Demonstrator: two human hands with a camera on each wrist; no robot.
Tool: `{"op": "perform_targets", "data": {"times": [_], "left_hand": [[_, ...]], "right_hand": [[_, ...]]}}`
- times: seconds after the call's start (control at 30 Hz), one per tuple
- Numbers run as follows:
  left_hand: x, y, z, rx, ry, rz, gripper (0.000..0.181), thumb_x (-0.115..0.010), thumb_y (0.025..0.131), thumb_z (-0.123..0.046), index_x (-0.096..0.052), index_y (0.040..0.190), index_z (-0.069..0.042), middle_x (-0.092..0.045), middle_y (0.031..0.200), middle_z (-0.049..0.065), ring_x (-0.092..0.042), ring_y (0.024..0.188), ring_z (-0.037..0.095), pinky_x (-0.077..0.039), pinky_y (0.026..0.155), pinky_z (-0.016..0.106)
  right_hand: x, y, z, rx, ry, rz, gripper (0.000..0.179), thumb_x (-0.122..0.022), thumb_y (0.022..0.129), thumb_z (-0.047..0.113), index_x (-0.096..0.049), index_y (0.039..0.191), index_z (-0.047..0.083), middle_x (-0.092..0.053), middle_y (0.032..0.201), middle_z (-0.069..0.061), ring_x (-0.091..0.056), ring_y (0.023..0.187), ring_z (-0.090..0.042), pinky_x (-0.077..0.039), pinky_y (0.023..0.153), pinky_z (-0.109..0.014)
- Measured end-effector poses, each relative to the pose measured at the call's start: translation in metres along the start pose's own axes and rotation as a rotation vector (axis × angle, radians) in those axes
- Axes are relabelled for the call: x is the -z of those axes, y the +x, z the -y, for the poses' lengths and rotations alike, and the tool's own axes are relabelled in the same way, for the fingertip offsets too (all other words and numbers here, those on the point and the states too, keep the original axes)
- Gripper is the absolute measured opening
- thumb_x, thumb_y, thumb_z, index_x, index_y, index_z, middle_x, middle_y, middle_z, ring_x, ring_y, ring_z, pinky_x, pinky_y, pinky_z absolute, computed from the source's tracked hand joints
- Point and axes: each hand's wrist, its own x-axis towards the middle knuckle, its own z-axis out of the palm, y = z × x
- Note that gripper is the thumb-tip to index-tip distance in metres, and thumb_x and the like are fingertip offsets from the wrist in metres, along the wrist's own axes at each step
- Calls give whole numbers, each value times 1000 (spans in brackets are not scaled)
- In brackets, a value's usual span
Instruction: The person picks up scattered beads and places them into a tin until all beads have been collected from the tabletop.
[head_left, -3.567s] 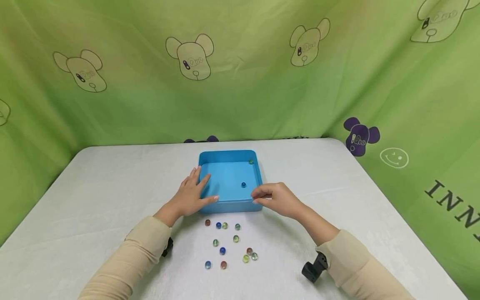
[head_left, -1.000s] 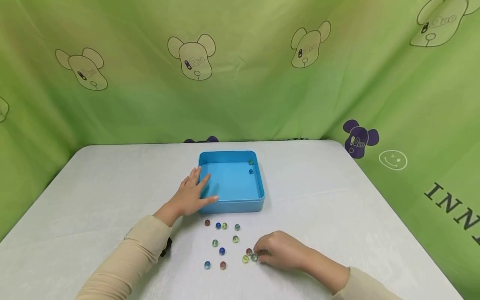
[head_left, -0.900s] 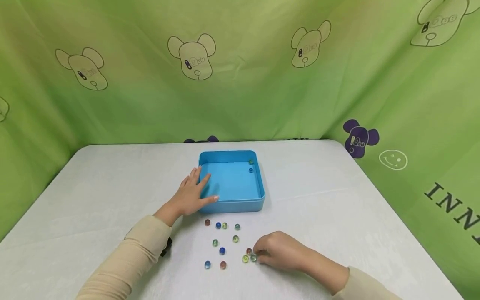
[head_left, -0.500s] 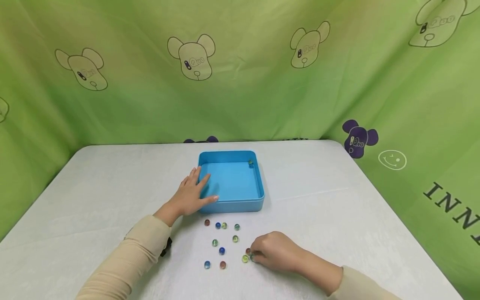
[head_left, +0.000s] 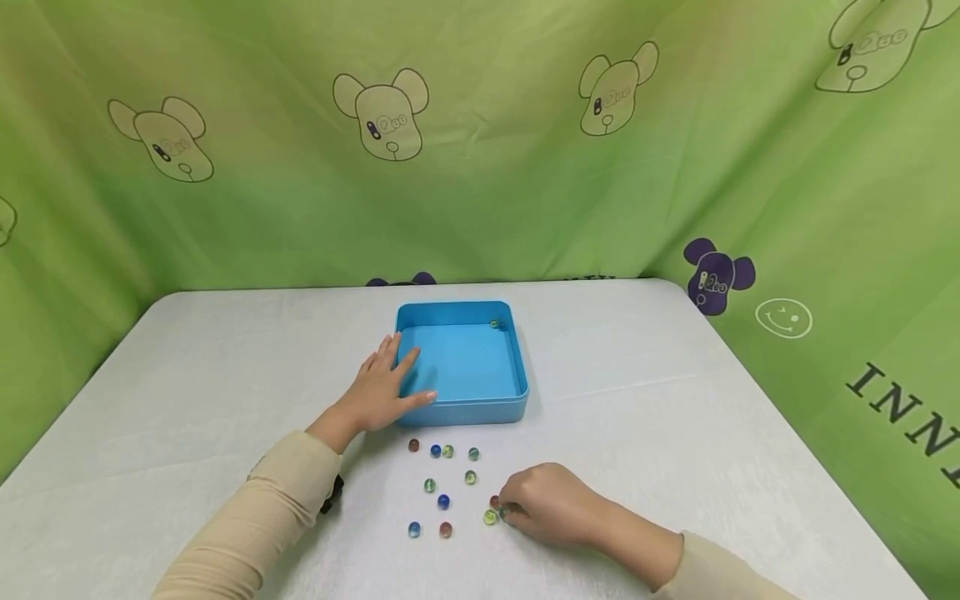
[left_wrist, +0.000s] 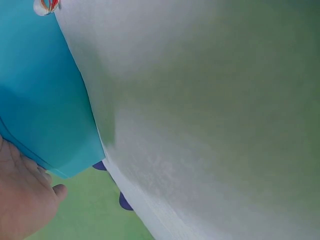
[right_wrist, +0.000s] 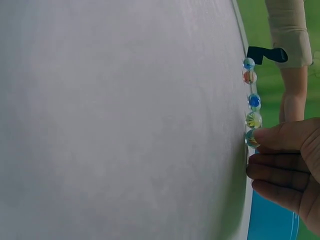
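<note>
My left hand (head_left: 371, 393) rests with spread fingers on the left side of a square blue box (head_left: 462, 412), thumb over the front rim. In the left wrist view, that hand (left_wrist: 22, 195) lies along the box wall (left_wrist: 55, 115). My right hand (head_left: 555, 505) is down at the marbles in front, pinching a clear greenish marble (right_wrist: 251, 138) between thumb and fingers. Close beside it lie a yellow-green marble (head_left: 491, 517) and a reddish marble (head_left: 494, 502). Inside the box, one yellowish marble (head_left: 494, 323) shows by the back wall.
Several more glass marbles lie loose on the white cloth between the arms, among them a dark blue marble (head_left: 444, 502), a brown-red marble (head_left: 414, 445) and a green marble (head_left: 430, 485). A green printed curtain (head_left: 480, 208) stands behind the table.
My right hand has come from the box's front right corner to the marbles and taken hold of a greenish one. The box's blue marble rolled to the back right. My left hand stays put.
</note>
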Motion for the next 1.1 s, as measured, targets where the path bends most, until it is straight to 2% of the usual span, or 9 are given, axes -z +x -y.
{"op": "perform_targets", "data": {"times": [0.23,0.37,0.5,0.73,0.87,0.97,1.1], "left_hand": [[0,0,-1,2,7,-2,80,-43,80,-59,-22,137,-7,-1,142,19,5,128,31,-7,99,48],[0,0,-1,4,-4,0,81,-44,80,-59,-22,137,-7,-1,142,18,5,128,31,-6,100,48],[-1,0,-1,1,3,0,81,-43,80,-59,-21,138,-7,-1,142,19,3,128,32,-7,100,48],[0,0,-1,3,-4,-1,80,-43,80,-58,-22,137,-7,0,142,18,4,128,32,-7,99,49],[-1,0,0,4,0,-3,81,-43,80,-59,-22,137,-6,0,142,18,4,128,32,-7,99,49],[-1,1,0,3,-1,-3,81,-43,79,-59,-22,137,-7,-1,142,18,3,128,31,-7,99,49],[-2,1,0,2,-1,-6,81,-43,79,-59,-23,137,-7,-1,142,18,4,128,31,-7,99,49]], "right_hand": [[-2,-4,-12,-13,102,-8,7,-64,75,11,-68,80,11,-64,78,8,-58,74,-1,-44,67,-15],[-2,-8,-18,-35,236,-13,7,-64,75,9,-68,81,8,-63,78,6,-57,72,1,-43,66,-12],[1,-10,-22,-61,354,-39,9,-63,75,4,-67,82,6,-64,78,5,-57,72,0,-45,65,-15],[7,-7,-27,-107,403,-85,9,-63,76,5,-67,83,7,-64,80,5,-57,75,-2,-47,66,-20],[8,-5,-30,-161,482,-111,8,-64,76,7,-67,84,7,-64,80,5,-57,75,-3,-47,67,-22],[9,-3,-32,-189,532,-149,7,-64,77,10,-67,83,7,-64,79,5,-58,74,-3,-47,67,-23],[12,0,-36,-198,540,-209,9,-64,78,14,-67,83,7,-65,79,4,-58,72,-3,-47,67,-24]]}}
